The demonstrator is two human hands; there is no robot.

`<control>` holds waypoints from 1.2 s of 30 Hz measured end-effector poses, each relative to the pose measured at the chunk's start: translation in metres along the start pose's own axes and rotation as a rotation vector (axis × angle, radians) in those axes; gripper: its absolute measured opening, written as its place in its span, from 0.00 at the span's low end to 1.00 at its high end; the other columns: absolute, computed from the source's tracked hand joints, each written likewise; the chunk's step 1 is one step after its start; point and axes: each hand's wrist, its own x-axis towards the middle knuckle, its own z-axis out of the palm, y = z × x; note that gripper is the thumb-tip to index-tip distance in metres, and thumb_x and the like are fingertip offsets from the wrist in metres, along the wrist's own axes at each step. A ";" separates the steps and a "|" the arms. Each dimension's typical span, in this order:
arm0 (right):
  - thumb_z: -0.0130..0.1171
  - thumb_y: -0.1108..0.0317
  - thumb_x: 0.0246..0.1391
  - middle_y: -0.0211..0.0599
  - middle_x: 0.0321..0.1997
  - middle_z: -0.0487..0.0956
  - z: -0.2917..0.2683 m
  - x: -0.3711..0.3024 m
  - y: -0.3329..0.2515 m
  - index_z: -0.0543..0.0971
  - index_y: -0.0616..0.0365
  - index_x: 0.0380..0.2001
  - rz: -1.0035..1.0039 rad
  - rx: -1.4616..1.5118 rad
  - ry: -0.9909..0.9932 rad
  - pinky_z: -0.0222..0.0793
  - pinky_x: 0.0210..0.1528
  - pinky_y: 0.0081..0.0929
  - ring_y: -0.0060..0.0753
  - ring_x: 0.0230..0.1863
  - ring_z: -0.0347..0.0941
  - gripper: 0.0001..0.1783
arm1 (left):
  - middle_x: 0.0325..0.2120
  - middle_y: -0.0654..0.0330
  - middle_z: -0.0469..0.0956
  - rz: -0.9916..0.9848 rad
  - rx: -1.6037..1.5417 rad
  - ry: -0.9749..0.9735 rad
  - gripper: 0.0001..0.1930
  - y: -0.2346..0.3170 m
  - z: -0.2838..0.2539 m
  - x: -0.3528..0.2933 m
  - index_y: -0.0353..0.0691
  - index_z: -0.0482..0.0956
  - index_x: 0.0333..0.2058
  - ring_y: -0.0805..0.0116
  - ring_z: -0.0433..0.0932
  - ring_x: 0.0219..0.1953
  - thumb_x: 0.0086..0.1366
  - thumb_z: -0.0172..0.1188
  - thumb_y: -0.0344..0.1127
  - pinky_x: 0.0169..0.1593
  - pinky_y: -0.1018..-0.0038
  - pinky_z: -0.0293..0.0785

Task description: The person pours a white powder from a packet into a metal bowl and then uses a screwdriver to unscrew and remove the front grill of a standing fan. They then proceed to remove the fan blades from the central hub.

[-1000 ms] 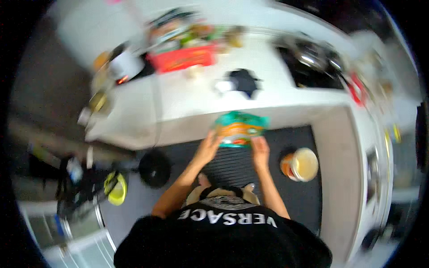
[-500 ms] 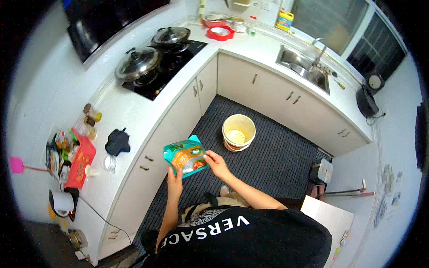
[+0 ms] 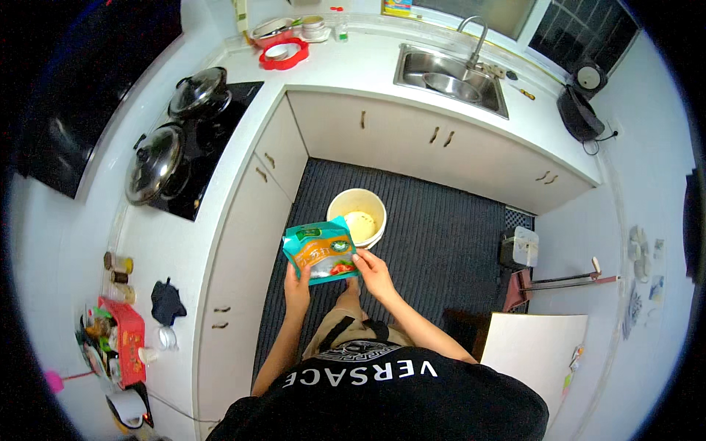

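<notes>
Between my two hands is a teal and orange plastic pouch (image 3: 321,250), its printed front facing up toward me. My left hand (image 3: 297,290) grips its lower left edge, with the thumb on the front. At the lower right edge my right hand (image 3: 373,273) pinches the pouch, thumb also on the front. Just beyond the pouch, a white bucket (image 3: 373,206) stands on the floor, with something pale yellowish at its bottom. The pouch covers part of the bucket's near left side in this view.
Dark ribbed matting (image 3: 434,235) covers the floor. An L-shaped white counter (image 3: 353,67) runs along the left and far sides, with two lidded pans (image 3: 156,163) on a black hob and a steel sink (image 3: 450,82). A red basket (image 3: 132,342) stands at left; a dustpan (image 3: 518,288) is at right.
My view has turned and shifted right. The pouch, still in both hands, is now more level and overlaps the bucket's near edge in the picture.
</notes>
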 end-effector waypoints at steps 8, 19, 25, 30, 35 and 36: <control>0.46 0.64 0.59 0.37 0.47 0.75 -0.071 0.109 -0.032 0.72 0.60 0.47 -0.058 -0.066 0.006 0.61 0.51 0.20 0.26 0.49 0.69 0.16 | 0.44 0.58 0.71 0.024 -0.102 -0.034 0.16 0.000 0.057 0.116 0.32 0.63 0.51 0.71 0.68 0.46 0.65 0.46 0.31 0.49 0.75 0.63; 0.48 0.58 0.58 0.29 0.34 0.77 -0.266 0.211 -0.011 0.75 0.60 0.39 0.078 0.089 0.458 0.66 0.35 0.18 0.19 0.34 0.70 0.16 | 0.43 0.58 0.71 -0.037 -0.017 -0.070 0.17 0.018 0.162 0.279 0.34 0.63 0.52 0.71 0.69 0.44 0.65 0.45 0.32 0.48 0.74 0.64; 0.50 0.56 0.57 0.30 0.32 0.77 -0.415 0.343 -0.008 0.76 0.59 0.38 0.186 -0.038 0.502 0.68 0.33 0.20 0.19 0.32 0.71 0.17 | 0.44 0.59 0.70 -0.096 0.054 0.093 0.17 0.024 0.225 0.338 0.34 0.63 0.51 0.72 0.68 0.45 0.66 0.45 0.34 0.49 0.75 0.63; 0.55 0.56 0.52 0.37 0.35 0.77 -0.545 0.501 0.043 0.72 0.65 0.44 0.166 -0.109 0.492 0.67 0.33 0.19 0.25 0.32 0.72 0.23 | 0.40 0.62 0.70 0.082 -0.184 0.289 0.17 0.014 0.295 0.390 0.35 0.63 0.51 0.78 0.66 0.38 0.66 0.46 0.37 0.41 0.80 0.63; 0.55 0.55 0.51 0.47 0.36 0.75 -0.587 0.602 0.094 0.72 0.68 0.41 0.351 -0.645 0.612 0.70 0.32 0.24 0.33 0.31 0.73 0.24 | 0.48 0.59 0.66 -0.067 -0.232 0.345 0.20 0.043 0.340 0.424 0.38 0.60 0.53 0.70 0.66 0.48 0.66 0.47 0.41 0.49 0.72 0.64; 0.56 0.55 0.50 0.51 0.38 0.73 -0.584 0.615 0.097 0.71 0.69 0.41 0.551 -0.622 0.531 0.71 0.30 0.26 0.36 0.30 0.73 0.25 | 0.45 0.61 0.68 -0.044 -0.263 0.404 0.18 0.052 0.348 0.427 0.37 0.62 0.51 0.74 0.66 0.43 0.66 0.46 0.40 0.45 0.76 0.63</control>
